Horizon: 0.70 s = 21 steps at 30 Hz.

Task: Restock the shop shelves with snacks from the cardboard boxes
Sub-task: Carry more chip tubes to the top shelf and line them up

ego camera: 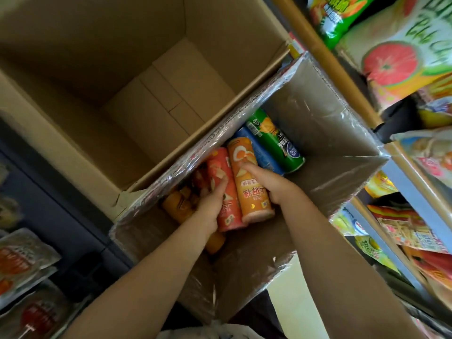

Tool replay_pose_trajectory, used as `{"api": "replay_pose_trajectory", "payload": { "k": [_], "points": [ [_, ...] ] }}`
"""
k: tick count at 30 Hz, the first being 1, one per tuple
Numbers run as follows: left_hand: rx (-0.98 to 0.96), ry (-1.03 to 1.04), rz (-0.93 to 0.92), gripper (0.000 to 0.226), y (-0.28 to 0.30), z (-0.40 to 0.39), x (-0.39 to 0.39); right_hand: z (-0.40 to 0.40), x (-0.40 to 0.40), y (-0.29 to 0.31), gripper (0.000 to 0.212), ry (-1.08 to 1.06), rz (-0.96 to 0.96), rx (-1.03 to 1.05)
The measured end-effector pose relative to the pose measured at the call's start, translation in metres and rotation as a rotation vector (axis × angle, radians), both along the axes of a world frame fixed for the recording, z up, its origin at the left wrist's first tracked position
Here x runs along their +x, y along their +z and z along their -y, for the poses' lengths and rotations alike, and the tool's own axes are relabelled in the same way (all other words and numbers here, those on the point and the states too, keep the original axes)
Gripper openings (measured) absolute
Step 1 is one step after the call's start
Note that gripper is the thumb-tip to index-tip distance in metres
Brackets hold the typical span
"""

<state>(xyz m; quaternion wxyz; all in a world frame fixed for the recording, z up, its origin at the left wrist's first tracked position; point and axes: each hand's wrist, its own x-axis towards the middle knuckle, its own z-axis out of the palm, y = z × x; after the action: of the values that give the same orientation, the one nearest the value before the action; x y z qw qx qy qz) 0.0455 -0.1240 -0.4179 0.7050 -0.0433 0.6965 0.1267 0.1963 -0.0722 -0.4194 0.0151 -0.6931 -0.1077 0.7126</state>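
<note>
Shop shelves (362, 99) run down the right side of the head view, packed with bright snack bags, among them a large bag with a grapefruit picture (401, 57) near the top and smaller packets lower down. More packets (22, 263) sit at the lower left against a dark unit.

Two cardboard boxes stand open between these. The bigger box (102, 69) at upper left shows only its bare bottom flaps, so it looks already emptied. The smaller box (325, 133), its edges wrapped in clear tape, has snack tubes lying on their sides in the left part of its bottom, while the right part of its floor is bare. By my reading, a good share of the restocking is done, and the tubes in this box are what is left.

Both arms reach down into the smaller box. The left hand (211, 203) has its fingers curled over the red tube (221, 177), gripping it from the left. The right hand (267, 182) rests on the orange tube (252, 192) just beside it, with a finger laid along its top and the rest of the hand wrapped against its right side. Beyond the right hand lie a blue tube (263, 154) and a green tube (275, 140), side by side and untouched. A yellow tube (178, 206) lies partly hidden under the left wrist. Neither held tube looks lifted clear of the others yet.
</note>
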Motion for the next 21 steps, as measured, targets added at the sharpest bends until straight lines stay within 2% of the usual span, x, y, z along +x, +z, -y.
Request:
{"api": "replay_pose_trajectory", "payload": {
  "k": [2, 3, 5, 8, 10, 11, 13, 15, 18, 21],
  "points": [
    [0.071, -0.021, 0.02, 0.065, 0.018, -0.004, 0.003, 0.004, 0.007, 0.022, 0.06, -0.157, -0.007, 0.063],
    [0.115, -0.046, 0.024, 0.062, 0.026, -0.003, 0.006, 0.006, 0.011, 0.033, 0.061, -0.214, -0.007, 0.107],
    [0.194, -0.136, 0.016, 0.073, 0.043, -0.001, 0.012, 0.014, 0.016, 0.06, 0.061, -0.273, 0.013, 0.22],
    [0.282, -0.239, 0.02, 0.068, 0.085, 0.002, 0.024, 0.031, 0.029, 0.11, 0.064, -0.255, 0.066, 0.491],
    [0.415, -0.268, 0.051, 0.062, 0.119, 0.009, 0.036, 0.046, 0.045, 0.152, 0.064, -0.203, 0.083, 0.678],
    [0.512, -0.258, 0.094, 0.066, 0.137, 0.013, 0.043, 0.054, 0.055, 0.175, 0.061, -0.191, 0.079, 0.747],
    [0.672, -0.211, 0.228, 0.074, 0.173, 0.022, 0.061, 0.074, 0.083, 0.217, 0.053, -0.19, 0.063, 0.853],
    [0.792, -0.236, 0.324, 0.059, 0.207, 0.031, 0.085, 0.101, 0.116, 0.255, 0.047, -0.174, 0.059, 0.956],
    [0.942, -0.346, 0.334, 0.041, 0.259, 0.051, 0.129, 0.144, 0.166, 0.308, 0.041, -0.173, 0.099, 1.081],
    [1.063, -0.403, 0.348, 0.04, 0.318, 0.084, 0.18, 0.181, 0.218, 0.357, 0.04, -0.219, 0.16, 1.138]
  ]
}}
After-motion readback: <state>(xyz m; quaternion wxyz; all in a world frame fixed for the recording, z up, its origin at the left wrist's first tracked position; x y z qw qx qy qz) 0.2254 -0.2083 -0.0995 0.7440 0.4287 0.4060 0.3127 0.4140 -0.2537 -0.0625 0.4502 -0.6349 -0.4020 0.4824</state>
